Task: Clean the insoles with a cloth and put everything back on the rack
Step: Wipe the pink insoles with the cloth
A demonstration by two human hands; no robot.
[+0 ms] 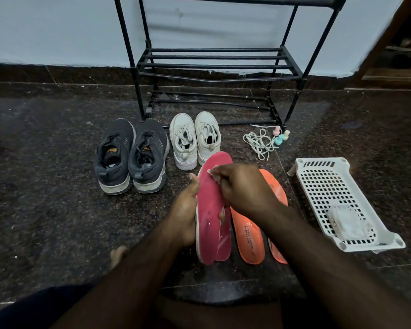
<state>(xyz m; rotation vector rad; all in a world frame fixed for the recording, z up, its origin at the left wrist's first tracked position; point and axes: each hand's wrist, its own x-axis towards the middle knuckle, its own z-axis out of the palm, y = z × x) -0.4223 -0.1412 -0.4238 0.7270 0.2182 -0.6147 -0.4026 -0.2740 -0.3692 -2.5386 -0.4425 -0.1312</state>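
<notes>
My left hand (186,210) grips a pink insole (210,210) from below, holding it up off the floor. A second pink insole (224,243) shows just behind it. My right hand (237,186) pinches a small whitish cloth (213,173) and presses it on the upper part of the pink insole. Two orange insoles (248,236) lie on the floor to the right, partly under my right forearm. The black metal shoe rack (211,65) stands against the wall with bare shelves.
A dark grey pair of sneakers (131,157) and a white pair (195,138) stand on the floor before the rack. White laces (259,143) and small pastel bottles (280,136) lie to the right. A white plastic basket (337,200) holds a packet (347,222).
</notes>
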